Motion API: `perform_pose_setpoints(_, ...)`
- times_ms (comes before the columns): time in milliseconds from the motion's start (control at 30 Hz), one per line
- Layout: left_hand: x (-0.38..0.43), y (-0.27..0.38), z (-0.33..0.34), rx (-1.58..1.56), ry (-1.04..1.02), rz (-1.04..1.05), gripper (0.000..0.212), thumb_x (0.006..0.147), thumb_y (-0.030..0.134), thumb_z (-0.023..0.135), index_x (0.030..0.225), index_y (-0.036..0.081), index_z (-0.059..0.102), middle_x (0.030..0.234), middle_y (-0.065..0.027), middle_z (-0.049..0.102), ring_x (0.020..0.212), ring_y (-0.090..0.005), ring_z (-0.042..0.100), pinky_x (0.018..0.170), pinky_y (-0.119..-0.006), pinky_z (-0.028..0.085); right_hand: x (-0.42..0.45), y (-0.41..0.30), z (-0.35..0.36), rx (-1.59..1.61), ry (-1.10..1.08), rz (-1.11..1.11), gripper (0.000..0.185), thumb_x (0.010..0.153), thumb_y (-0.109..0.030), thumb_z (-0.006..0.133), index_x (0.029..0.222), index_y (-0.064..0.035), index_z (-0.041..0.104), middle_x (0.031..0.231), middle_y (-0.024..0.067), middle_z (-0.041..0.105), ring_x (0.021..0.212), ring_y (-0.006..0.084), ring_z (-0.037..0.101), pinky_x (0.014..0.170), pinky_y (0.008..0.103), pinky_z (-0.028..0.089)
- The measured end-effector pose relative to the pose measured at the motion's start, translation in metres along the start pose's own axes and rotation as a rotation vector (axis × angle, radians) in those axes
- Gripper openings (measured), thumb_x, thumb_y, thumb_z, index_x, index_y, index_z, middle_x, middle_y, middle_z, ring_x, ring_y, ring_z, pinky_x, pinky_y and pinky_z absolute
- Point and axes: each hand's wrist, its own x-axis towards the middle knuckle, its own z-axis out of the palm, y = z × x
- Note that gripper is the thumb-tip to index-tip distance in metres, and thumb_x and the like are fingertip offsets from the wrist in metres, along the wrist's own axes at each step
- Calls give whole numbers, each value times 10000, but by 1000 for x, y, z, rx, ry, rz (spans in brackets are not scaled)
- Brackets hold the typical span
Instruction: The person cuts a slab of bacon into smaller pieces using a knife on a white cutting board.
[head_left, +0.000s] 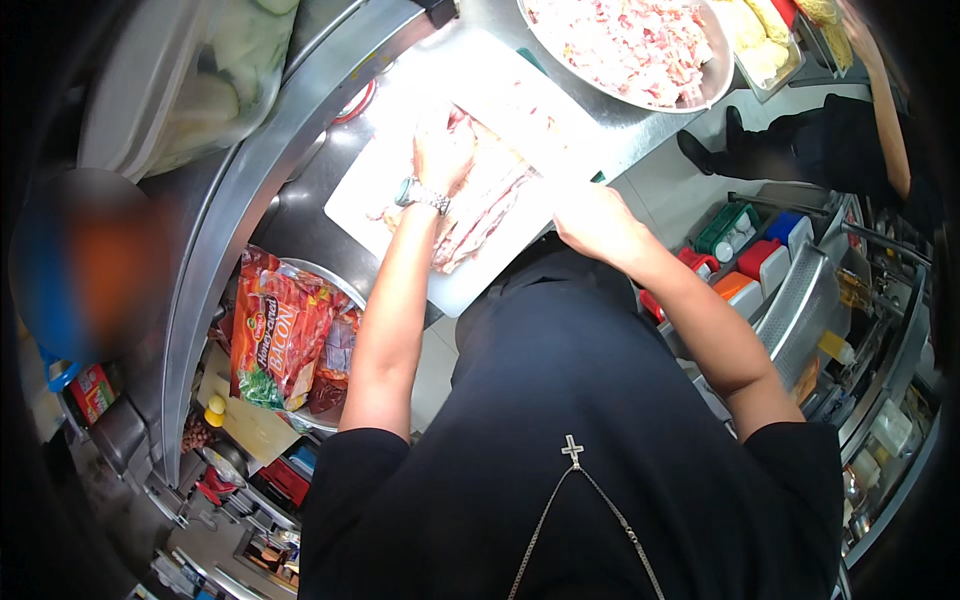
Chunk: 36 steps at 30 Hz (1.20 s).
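Note:
Strips of raw bacon (484, 214) lie on a white cutting board (457, 292) in front of me. My left hand (444, 154), with a watch at the wrist, presses down on the bacon's upper part with its fingers curled. At the board's right side my right hand (592, 221) is closed around what looks like a knife's handle, hidden in the grip. A pale, glare-washed blade (517, 139) seems to reach from it up and left across the bacon. Small bits of meat are scattered beyond the blade. A large metal bowl (721, 75) of chopped bacon stands at the upper right.
Bacon packages (281, 337) fill a metal bowl (341, 279) at the left. A metal shelf edge (225, 187) curves along that side, with a plastic container (187, 97) above it. A tray of yellow food (772, 86) and another person (825, 142) are at the upper right.

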Motion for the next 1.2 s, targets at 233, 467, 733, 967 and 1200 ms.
perform_pose_setpoints(233, -1, -6, 3, -5, -22, 7, 89, 834, 109, 644, 855, 38, 593, 824, -152, 615, 799, -331, 610, 748, -430, 506, 31, 25, 45, 69, 65, 82, 250, 876, -63, 514, 1065, 41, 641, 1015, 255, 665, 978, 392, 654, 862, 486, 525)
perform_pose_setpoints(467, 1, 1, -5, 81, -1, 127, 65, 816, 82, 626, 846, 37, 589, 841, -161, 618, 838, -339, 611, 772, -430, 500, 82, 0, 60, 51, 361, 152, 336, 932, -88, 466, 1194, 70, 605, 1150, 318, 614, 1120, 431, 578, 1034, 541, 390)
perform_pose_setpoints(733, -4, -9, -1, 51, -35, 1, 107, 848, 118, 638, 911, 32, 625, 856, -167, 626, 836, -342, 614, 785, -439, 502, 5, -26, -16, -121, -128, 135, 223, 904, -76, 500, 1050, 58, 602, 935, 270, 676, 901, 424, 675, 789, 500, 548)
perform_pose_setpoints(967, -5, 3, -2, 79, -45, 52, 108, 853, 115, 639, 907, 24, 618, 885, -169, 632, 858, -343, 617, 793, -449, 505, 17, 1, 49, 21, -113, 236, 236, 942, -108, 452, 1066, 31, 596, 957, 273, 690, 904, 420, 690, 792, 514, 548)
perform_pose_setpoints(1200, -2, -10, 1, 55, -36, 53, 98, 851, 120, 647, 890, 35, 619, 899, -160, 635, 867, -330, 615, 792, -443, 505, 50, 17, 76, 104, -45, 338, 354, 969, -162, 425, 1204, 38, 600, 938, 255, 702, 924, 401, 689, 807, 497, 537)
